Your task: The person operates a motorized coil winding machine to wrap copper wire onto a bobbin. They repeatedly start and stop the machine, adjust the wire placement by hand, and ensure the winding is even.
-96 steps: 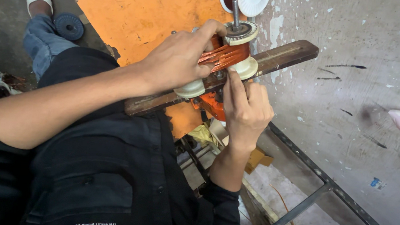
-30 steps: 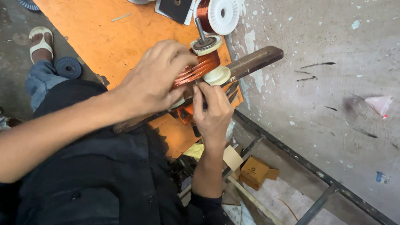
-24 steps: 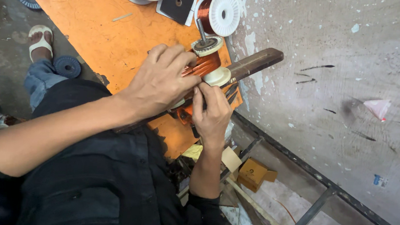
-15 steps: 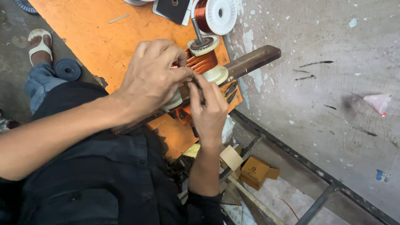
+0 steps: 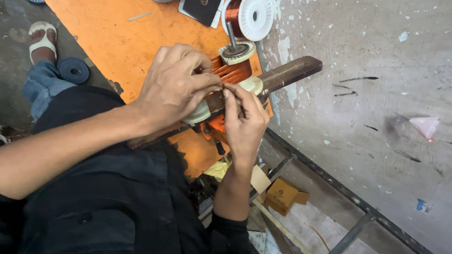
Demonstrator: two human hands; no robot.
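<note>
We see our left hand (image 5: 178,88) curled over a copper coil (image 5: 229,72), its ribbed orange-brown windings showing between the knuckles, the fingers clenched around the coil with thumb and forefinger pinched at its near end. Our right hand (image 5: 245,120) comes up from below, forefinger and thumb pressed together against the left fingertips, apparently nipping a fine strand, though the wire itself is too thin for us to make out. The coil sits between two smooth cream end discs (image 5: 252,84) on a dark, worn wooden bar (image 5: 289,73) that slants over the edge of the matte orange board (image 5: 100,20). A steel shaft with a round cap (image 5: 236,51) stands just beyond the coil, and a white plastic spool (image 5: 251,15) of glossy copper wire lies near it on the board. The concrete floor (image 5: 382,58) beside it is grey and paint-flecked. Compared with half a second ago, our fingertips have met at the coil's near end and the left hand has closed a little tighter; the bar and spool lie as before.
</note>
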